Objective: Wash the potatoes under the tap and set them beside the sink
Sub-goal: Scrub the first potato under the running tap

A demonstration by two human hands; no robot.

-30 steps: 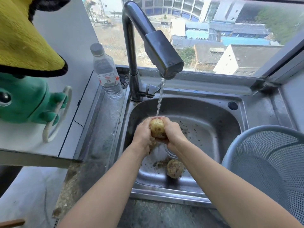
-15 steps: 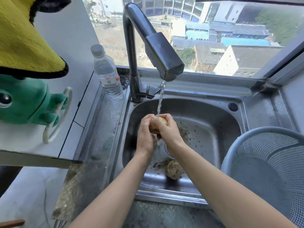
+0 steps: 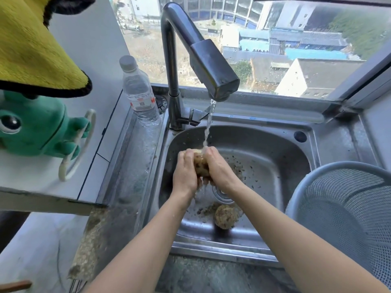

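Potato in hand (image 3: pixel 201 166): under the stream (image 3: pixel 208 123) from the tap (image 3: pixel 213 75), above the sink (image 3: pixel 275 149), pinned between both hands. Against a second ago: far less exposed, rolled from a pale, nearly whole face to a darker, dirt-flecked one.
Left hand (image 3: pixel 185 174): fingers curled round the potato's left side.
Right hand (image 3: pixel 218 168): fingers curled over its top and right side.
Second potato (image 3: pixel 226 216): on the sink floor near the drain, soiled, unmoved.
Colander (image 3: pixel 342 208): right of the sink; no potato seen in the visible part.
Reading: mid-scrub on the first potato; probably more rubbing due, nothing yet set beside the sink.
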